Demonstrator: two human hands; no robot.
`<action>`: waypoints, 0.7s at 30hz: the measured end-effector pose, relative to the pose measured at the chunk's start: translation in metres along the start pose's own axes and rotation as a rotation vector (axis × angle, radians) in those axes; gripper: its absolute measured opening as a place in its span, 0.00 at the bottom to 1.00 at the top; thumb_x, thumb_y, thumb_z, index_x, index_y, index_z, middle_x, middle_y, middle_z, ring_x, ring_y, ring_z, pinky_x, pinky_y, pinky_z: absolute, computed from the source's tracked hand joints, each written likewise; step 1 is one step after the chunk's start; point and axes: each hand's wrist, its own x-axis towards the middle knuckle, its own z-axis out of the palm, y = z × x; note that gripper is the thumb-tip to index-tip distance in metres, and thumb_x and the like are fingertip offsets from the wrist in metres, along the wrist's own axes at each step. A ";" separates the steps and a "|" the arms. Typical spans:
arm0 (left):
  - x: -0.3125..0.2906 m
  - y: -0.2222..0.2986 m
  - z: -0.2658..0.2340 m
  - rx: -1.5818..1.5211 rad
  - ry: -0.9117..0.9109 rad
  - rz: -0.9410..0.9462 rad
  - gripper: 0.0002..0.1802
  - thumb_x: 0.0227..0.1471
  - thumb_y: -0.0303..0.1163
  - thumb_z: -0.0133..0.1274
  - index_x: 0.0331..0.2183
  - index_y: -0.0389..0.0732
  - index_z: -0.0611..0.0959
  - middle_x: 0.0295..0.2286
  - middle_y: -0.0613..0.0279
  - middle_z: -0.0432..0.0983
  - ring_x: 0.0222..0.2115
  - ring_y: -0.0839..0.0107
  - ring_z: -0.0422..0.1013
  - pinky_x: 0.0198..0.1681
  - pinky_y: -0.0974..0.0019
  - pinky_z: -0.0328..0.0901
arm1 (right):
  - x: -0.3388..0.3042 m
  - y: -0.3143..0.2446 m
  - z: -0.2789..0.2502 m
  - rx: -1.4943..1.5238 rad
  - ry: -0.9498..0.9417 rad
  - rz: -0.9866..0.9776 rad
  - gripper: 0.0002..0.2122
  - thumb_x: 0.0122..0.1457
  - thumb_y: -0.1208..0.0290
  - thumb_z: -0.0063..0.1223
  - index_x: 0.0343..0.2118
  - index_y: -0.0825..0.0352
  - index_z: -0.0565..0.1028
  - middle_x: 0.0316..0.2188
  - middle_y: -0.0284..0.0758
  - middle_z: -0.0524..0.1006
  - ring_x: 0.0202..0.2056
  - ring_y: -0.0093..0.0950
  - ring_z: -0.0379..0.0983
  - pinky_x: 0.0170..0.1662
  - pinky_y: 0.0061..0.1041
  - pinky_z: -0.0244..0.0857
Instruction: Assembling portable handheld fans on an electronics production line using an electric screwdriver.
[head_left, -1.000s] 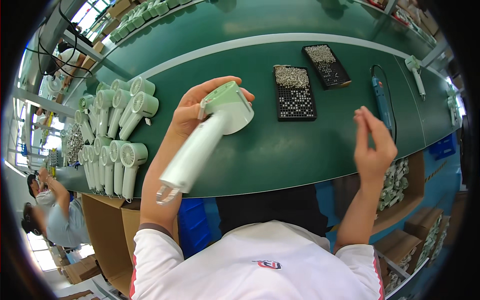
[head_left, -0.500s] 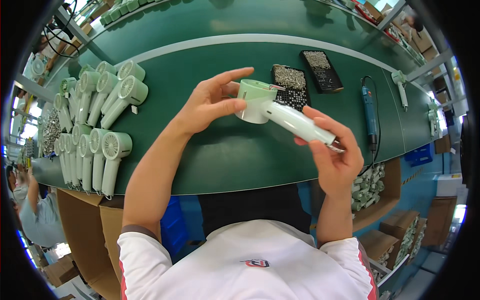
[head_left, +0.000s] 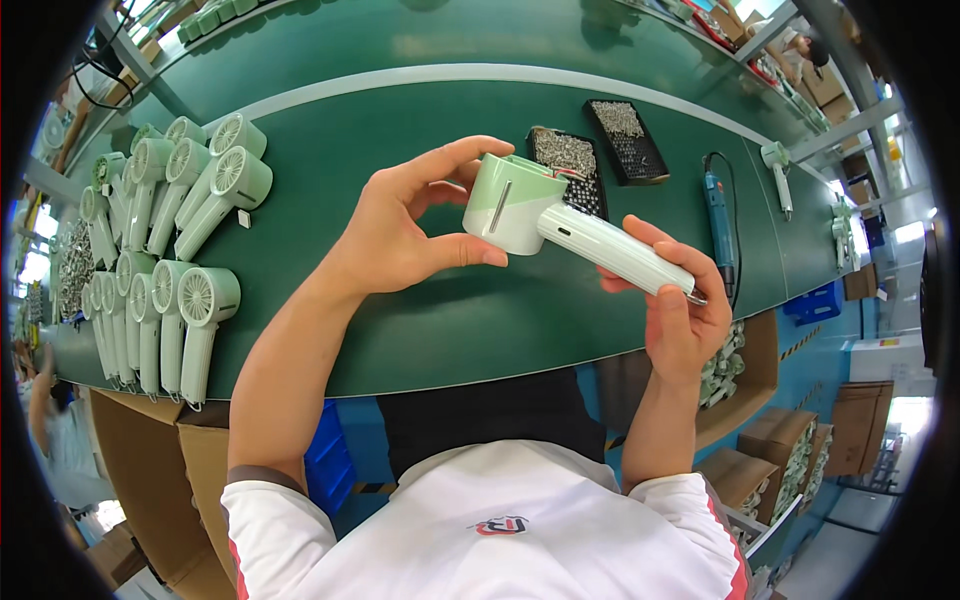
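Over the bench I have a pale green and white handheld fan (head_left: 515, 208), tilted, with its handle sloping down to the right. The top of its round head is open, and reddish wires show at the rim. My left hand (head_left: 400, 222) spans the head, forefinger at the upper rim and thumb at the lower edge; its other fingers are partly hidden behind. Closed round the lower end of the handle is my right hand (head_left: 680, 300). A small metal loop sticks out at that end.
Several similar fans (head_left: 210, 295) stand grouped on the green bench (head_left: 430, 345) at left. Two black trays (head_left: 628, 140) of small metal parts lie beyond my hands. To the right are a blue electric screwdriver (head_left: 718, 215) and another fan (head_left: 778, 175). Cardboard boxes (head_left: 150, 480) stand below the bench.
The fan has turned so a slot in its head faces me, and it sits slightly lower. My left thumb has slid to the head's lower edge. The whole view has shifted a little.
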 end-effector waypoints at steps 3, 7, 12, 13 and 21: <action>-0.002 0.002 0.004 -0.015 0.054 0.012 0.50 0.37 0.25 0.77 0.63 0.42 0.72 0.44 0.62 0.80 0.47 0.70 0.75 0.53 0.63 0.70 | -0.008 0.012 -0.005 -0.057 -0.013 0.014 0.20 0.67 0.71 0.53 0.56 0.80 0.70 0.58 0.67 0.69 0.46 0.56 0.79 0.45 0.46 0.81; -0.002 0.003 0.018 -0.119 0.188 0.090 0.55 0.35 0.25 0.78 0.64 0.39 0.68 0.49 0.58 0.79 0.52 0.67 0.74 0.55 0.62 0.69 | -0.022 0.034 -0.008 0.185 -0.009 0.142 0.24 0.62 0.76 0.51 0.61 0.81 0.68 0.61 0.65 0.66 0.51 0.57 0.77 0.49 0.47 0.79; -0.008 0.010 0.038 -0.180 0.175 0.175 0.51 0.34 0.22 0.78 0.60 0.35 0.72 0.53 0.48 0.75 0.55 0.61 0.72 0.56 0.55 0.71 | -0.038 0.049 -0.017 0.243 0.028 0.256 0.29 0.56 0.76 0.59 0.61 0.82 0.68 0.50 0.55 0.77 0.44 0.41 0.79 0.41 0.32 0.75; -0.008 0.011 0.038 -0.144 0.142 0.246 0.48 0.34 0.22 0.78 0.58 0.34 0.74 0.53 0.47 0.74 0.55 0.60 0.72 0.55 0.56 0.72 | -0.038 0.048 -0.018 0.145 0.023 0.259 0.30 0.54 0.77 0.62 0.60 0.83 0.69 0.50 0.54 0.77 0.44 0.39 0.79 0.42 0.32 0.74; -0.011 0.023 0.040 0.090 0.058 0.407 0.39 0.34 0.23 0.78 0.51 0.32 0.79 0.49 0.47 0.72 0.48 0.62 0.75 0.51 0.61 0.75 | -0.028 0.056 -0.034 0.029 -0.103 0.161 0.27 0.47 0.85 0.67 0.54 0.84 0.74 0.52 0.49 0.78 0.52 0.37 0.77 0.55 0.34 0.73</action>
